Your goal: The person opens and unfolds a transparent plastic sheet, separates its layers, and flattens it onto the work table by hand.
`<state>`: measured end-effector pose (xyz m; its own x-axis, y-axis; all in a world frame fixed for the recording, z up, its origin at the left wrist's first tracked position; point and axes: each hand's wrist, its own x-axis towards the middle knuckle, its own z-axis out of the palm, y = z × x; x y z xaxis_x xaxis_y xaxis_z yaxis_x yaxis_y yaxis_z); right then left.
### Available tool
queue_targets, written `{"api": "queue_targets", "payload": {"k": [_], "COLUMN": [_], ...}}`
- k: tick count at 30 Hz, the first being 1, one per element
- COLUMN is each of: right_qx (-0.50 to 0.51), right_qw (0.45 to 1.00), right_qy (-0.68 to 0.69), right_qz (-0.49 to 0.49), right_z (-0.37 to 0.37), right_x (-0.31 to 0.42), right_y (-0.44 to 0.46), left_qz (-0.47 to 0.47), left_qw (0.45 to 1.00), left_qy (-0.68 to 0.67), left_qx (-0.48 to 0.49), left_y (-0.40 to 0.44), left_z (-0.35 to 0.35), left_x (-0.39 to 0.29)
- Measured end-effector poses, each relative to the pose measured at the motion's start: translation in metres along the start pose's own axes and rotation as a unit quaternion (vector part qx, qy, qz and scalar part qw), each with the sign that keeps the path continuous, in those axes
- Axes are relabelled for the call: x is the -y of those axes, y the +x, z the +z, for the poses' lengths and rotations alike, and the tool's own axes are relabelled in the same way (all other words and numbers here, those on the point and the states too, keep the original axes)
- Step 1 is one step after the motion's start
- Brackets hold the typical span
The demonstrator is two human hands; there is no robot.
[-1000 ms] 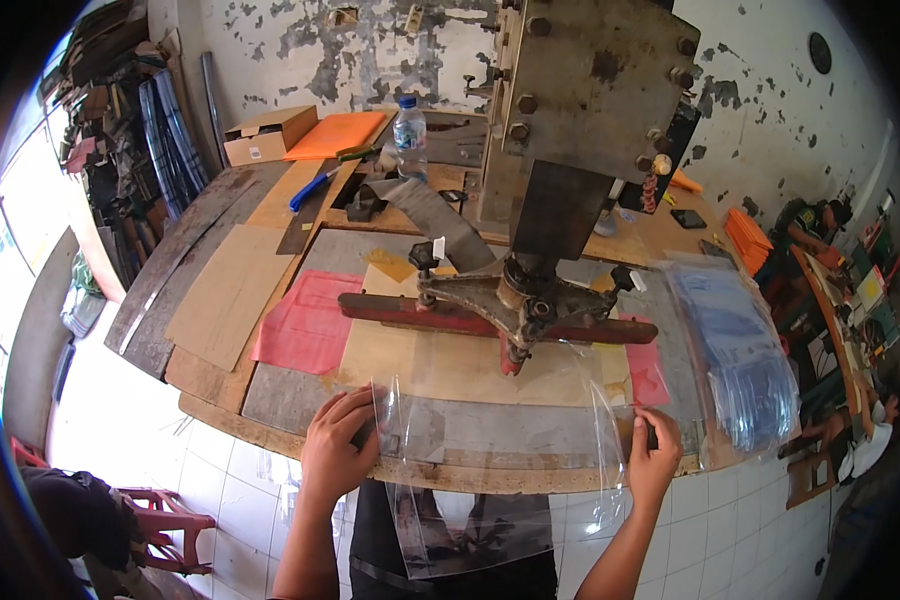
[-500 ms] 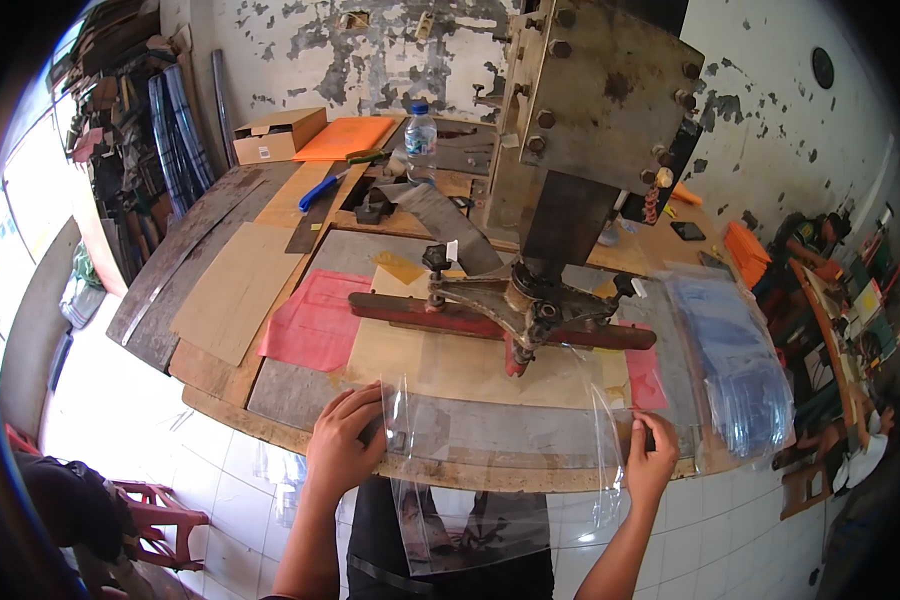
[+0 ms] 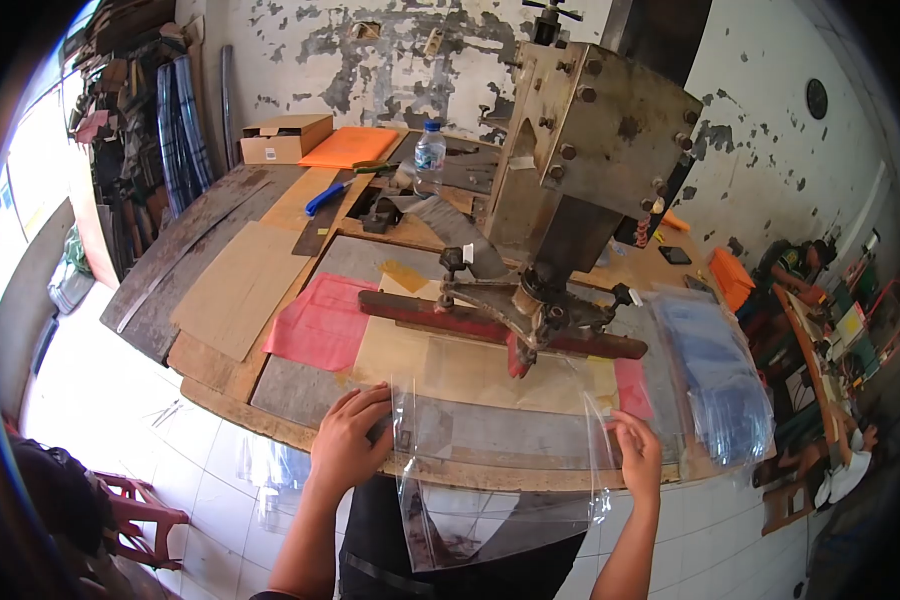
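A clear plastic sheet (image 3: 505, 470) spans both hands, its far part on the press bed and its near part hanging over the table edge above my legs. My left hand (image 3: 352, 437) is closed at the sheet's left edge, thumb hidden behind the fingers. At the right edge, my right hand (image 3: 637, 452) has bent fingers, their tips closed on the plastic. Beyond the sheet is a press (image 3: 595, 130) with a long red-brown bar (image 3: 410, 312). Under the bar lie a tan sheet (image 3: 450, 368) and a pink sheet (image 3: 320, 325).
A stack of clear bluish plastic pieces (image 3: 715, 375) lies right of the press. Left are a cardboard sheet (image 3: 238, 290), a blue-handled tool (image 3: 327, 198), a water bottle (image 3: 430, 158) and a box (image 3: 288, 140). People sit at the far right; a red stool (image 3: 142, 515) stands lower left.
The head view has shifted slightly. My right hand's fingers have changed their bend at the sheet's edge. My left hand stays at the left edge, and the sheet hangs slightly differently.
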<state>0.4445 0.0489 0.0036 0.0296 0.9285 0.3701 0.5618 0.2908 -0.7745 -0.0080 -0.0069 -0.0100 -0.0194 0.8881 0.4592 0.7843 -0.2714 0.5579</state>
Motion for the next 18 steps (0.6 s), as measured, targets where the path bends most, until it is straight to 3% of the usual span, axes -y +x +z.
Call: {"api": "queue_targets", "payload": {"k": [2,6,18], "right_qx": [0.073,0.096,0.056], "right_qw": [0.995,0.991,0.981], "right_qy": [0.009,0.048,0.167], "right_qz": [0.064,0.086,0.081], "right_z": [0.003,0.015,0.021], "right_x": [0.005,-0.002,0.026], "right_y": [0.009,0.026,0.022], "left_qz": [0.007,-0.003,-0.002], "left_qw": [1.0,1.0,1.0], "left_qy": [-0.001,-0.004,-0.006], "left_qx": [0.003,-0.007,-0.002], "left_y": [0.0,-0.003,0.0], "left_z": [0.001,0.002,0.002], "left_x": [0.003,0.004,-0.002]}}
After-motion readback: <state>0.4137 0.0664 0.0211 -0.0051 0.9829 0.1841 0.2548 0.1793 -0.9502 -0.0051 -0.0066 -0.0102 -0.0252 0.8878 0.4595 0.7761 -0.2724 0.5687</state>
